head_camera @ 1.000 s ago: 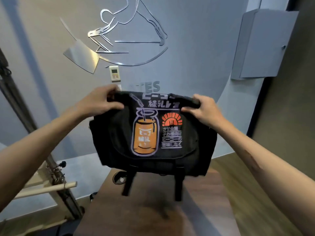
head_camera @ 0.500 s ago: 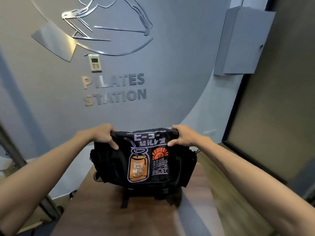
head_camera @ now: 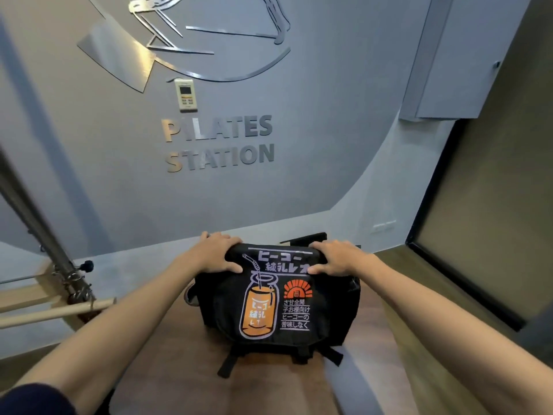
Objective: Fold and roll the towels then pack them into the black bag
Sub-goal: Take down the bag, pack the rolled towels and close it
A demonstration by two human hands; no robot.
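black bag (head_camera: pixel 278 307) lower, seemingly on table (head_camera: pixel 167 369)

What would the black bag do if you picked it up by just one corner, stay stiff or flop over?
The black bag would probably flop: it looks like soft cloth, and its top edge bunches under the left hand and right hand. Its loose straps would likely dangle. It looks full and rounded, so it may sag rather than fold flat.
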